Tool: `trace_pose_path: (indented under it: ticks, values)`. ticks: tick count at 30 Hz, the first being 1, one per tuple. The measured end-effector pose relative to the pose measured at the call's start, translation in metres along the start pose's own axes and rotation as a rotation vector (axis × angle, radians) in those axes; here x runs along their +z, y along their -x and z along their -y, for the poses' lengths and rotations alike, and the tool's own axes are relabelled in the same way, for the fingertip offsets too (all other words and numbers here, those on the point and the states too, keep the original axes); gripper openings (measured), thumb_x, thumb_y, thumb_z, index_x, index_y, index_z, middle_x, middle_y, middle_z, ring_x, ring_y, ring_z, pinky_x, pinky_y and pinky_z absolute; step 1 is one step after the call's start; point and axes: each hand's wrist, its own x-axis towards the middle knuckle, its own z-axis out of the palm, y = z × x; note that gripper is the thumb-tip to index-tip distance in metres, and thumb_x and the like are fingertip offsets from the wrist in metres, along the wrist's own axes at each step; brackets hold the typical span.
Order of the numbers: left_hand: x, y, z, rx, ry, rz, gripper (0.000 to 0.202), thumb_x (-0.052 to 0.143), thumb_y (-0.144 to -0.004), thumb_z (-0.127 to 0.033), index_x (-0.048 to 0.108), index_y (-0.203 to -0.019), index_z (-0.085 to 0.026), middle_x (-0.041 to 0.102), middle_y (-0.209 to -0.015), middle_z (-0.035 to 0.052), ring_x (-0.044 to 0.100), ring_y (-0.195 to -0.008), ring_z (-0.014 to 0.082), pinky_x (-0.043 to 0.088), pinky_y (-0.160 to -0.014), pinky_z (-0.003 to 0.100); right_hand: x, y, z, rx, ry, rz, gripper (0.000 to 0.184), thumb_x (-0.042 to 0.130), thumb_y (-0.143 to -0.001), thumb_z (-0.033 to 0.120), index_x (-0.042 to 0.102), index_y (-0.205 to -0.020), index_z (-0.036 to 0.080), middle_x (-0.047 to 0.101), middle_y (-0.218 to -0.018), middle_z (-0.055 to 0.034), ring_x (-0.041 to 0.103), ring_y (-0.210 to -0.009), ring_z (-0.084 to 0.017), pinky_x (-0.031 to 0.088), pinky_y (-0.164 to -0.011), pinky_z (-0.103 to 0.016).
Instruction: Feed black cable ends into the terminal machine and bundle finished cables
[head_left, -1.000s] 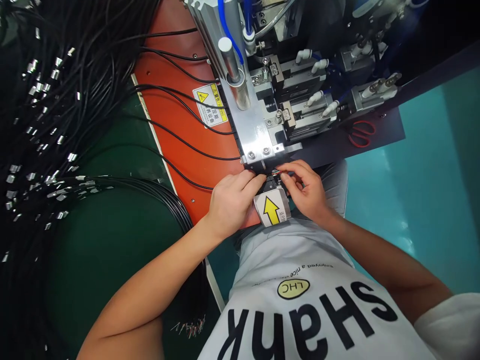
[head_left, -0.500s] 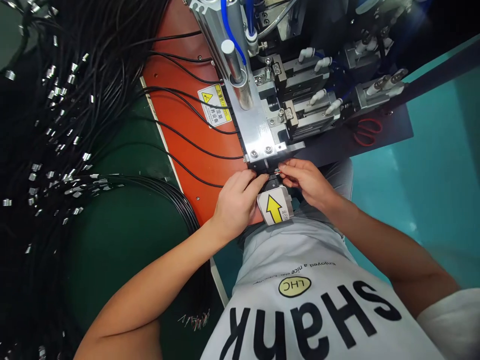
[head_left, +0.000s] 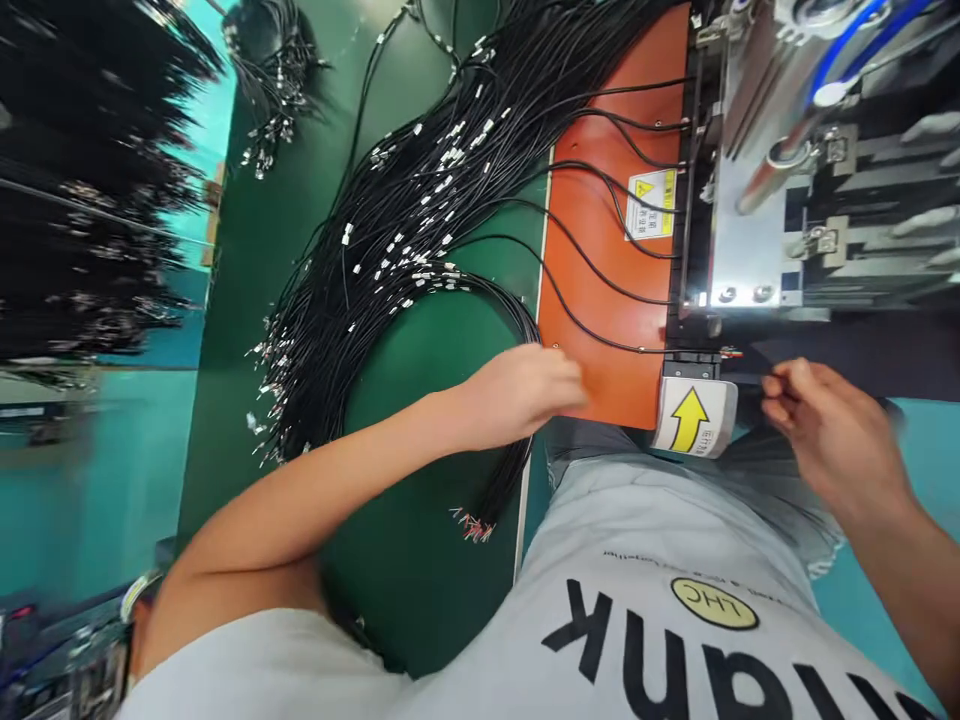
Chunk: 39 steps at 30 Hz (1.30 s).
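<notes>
a person's hands are apart: the left hand (head_left: pixel 525 390), blurred, curls at centre over the edge of an orange plate (head_left: pixel 626 385); the right hand (head_left: pixel 836 410) bends its fingers at right. whether either grips anything cannot be told. a black cable (head_left: pixel 637 350) crosses the plate to a machine (head_left: pixel 757 250) at upper right.

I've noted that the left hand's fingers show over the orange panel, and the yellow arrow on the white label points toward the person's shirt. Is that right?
Not quite: the yellow arrow on the white label points away from the shirt, as the head view shows. The left hand's fingers do show over the orange panel.
</notes>
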Motion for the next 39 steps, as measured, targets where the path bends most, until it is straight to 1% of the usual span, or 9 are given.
trace_pose_path:
  ticks: [4,10,16,20,24,27,32,37,39]
  values:
    - [0.012,0.042,-0.021,0.198,-0.418,0.246,0.022,0.049,-0.094,-0.013,0.069,-0.087,-0.016,0.069,-0.099,0.0107,0.058,-0.111,0.0256,0.045,-0.086,0.036,-0.006,0.028,0.002,-0.116,0.103,-0.032,0.018,0.075,-0.082,0.043,0.069,-0.087,0.026,0.059,-0.082,-0.0028,0.047,-0.061,-0.014,0.035,-0.052,-0.032]
    - [0.018,0.046,-0.024,0.373,-0.512,0.251,0.026,0.047,-0.094,-0.011,0.070,-0.084,-0.018,0.069,-0.099,0.0111,0.061,-0.100,0.0232,0.046,-0.087,0.036,0.014,0.061,0.023,-0.194,0.165,0.080,0.019,0.071,-0.086,0.042,0.065,-0.090,0.025,0.060,-0.083,-0.0014,0.046,-0.063,-0.013,0.036,-0.055,-0.030]
    - [0.009,0.047,0.001,0.215,-0.594,0.094,0.027,0.042,-0.096,-0.011,0.066,-0.109,-0.016,0.063,-0.125,0.0160,0.057,-0.120,0.0254,0.044,-0.102,0.040,0.021,0.078,0.027,-0.216,0.187,0.142,0.020,0.072,-0.086,0.043,0.063,-0.091,0.025,0.058,-0.078,0.0000,0.046,-0.063,-0.013,0.036,-0.057,-0.029]
    - [0.012,0.047,0.023,0.259,-0.570,0.061,0.026,0.043,-0.096,-0.012,0.067,-0.103,-0.014,0.067,-0.118,0.0169,0.062,-0.115,0.0249,0.050,-0.094,0.037,0.024,0.084,0.025,-0.237,0.220,0.196,0.019,0.068,-0.090,0.041,0.061,-0.089,0.023,0.054,-0.073,0.0017,0.045,-0.062,-0.012,0.035,-0.059,-0.028]
    - [0.011,0.044,0.029,0.316,-0.466,-0.027,0.021,0.048,-0.094,-0.012,0.068,-0.099,-0.015,0.069,-0.112,0.0165,0.063,-0.111,0.0233,0.050,-0.092,0.036,0.023,0.086,0.021,-0.251,0.235,0.228,0.020,0.066,-0.091,0.041,0.060,-0.089,0.023,0.053,-0.071,0.0017,0.044,-0.062,-0.013,0.035,-0.058,-0.028]
    - [0.008,0.041,0.025,0.292,-0.537,0.008,0.022,0.046,-0.096,-0.012,0.066,-0.103,-0.018,0.068,-0.111,0.0134,0.062,-0.107,0.0219,0.046,-0.095,0.037,0.022,0.087,0.019,-0.251,0.234,0.231,0.020,0.066,-0.091,0.042,0.059,-0.090,0.023,0.053,-0.072,0.0014,0.044,-0.062,-0.013,0.034,-0.058,-0.028]
    - [-0.001,0.040,0.024,0.235,-0.578,0.080,0.022,0.043,-0.097,-0.013,0.062,-0.103,-0.020,0.066,-0.102,0.0108,0.059,-0.098,0.0213,0.044,-0.082,0.034,0.021,0.091,0.021,-0.235,0.257,0.252,0.018,0.063,-0.093,0.040,0.058,-0.089,0.023,0.052,-0.070,0.0022,0.044,-0.062,-0.013,0.035,-0.060,-0.028]
    - [-0.019,0.045,0.033,0.161,-0.483,0.037,0.017,0.047,-0.089,-0.010,0.062,-0.090,-0.019,0.066,-0.092,0.0086,0.059,-0.100,0.0223,0.043,-0.093,0.038,0.025,0.095,0.025,-0.215,0.240,0.288,0.016,0.062,-0.094,0.037,0.057,-0.088,0.023,0.049,-0.069,0.0037,0.043,-0.061,-0.011,0.035,-0.059,-0.026]
    - [-0.033,0.044,0.034,0.108,-0.428,-0.058,0.015,0.050,-0.085,-0.012,0.062,-0.090,-0.019,0.067,-0.091,0.0069,0.060,-0.099,0.0221,0.042,-0.100,0.041,0.028,0.096,0.026,-0.217,0.243,0.314,0.015,0.062,-0.094,0.035,0.057,-0.088,0.023,0.048,-0.068,0.0043,0.043,-0.061,-0.011,0.035,-0.059,-0.026]
